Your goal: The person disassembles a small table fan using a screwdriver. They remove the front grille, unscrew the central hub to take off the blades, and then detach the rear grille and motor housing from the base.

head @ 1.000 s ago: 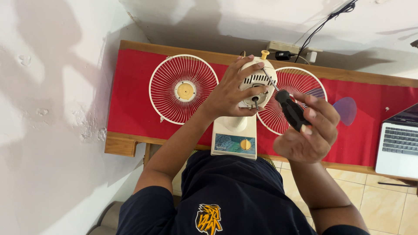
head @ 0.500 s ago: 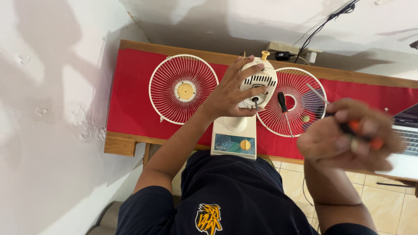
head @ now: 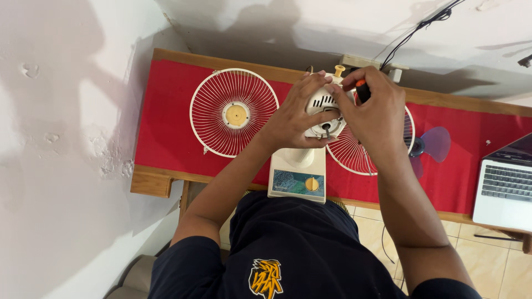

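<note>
The left hand [head: 296, 113] clasps the white fan motor [head: 324, 108] above its base [head: 297, 176]. The right hand [head: 377, 111] grips a screwdriver [head: 362, 88] against the motor's top. One fan guard [head: 234, 113] lies left of the grip, another [head: 354, 152] beneath it.

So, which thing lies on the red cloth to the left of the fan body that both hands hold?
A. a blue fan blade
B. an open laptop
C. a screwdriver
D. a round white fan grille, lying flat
D: the round white fan grille lies flat on the red cloth, left of the fan body; blade and laptop are on the right.
</note>
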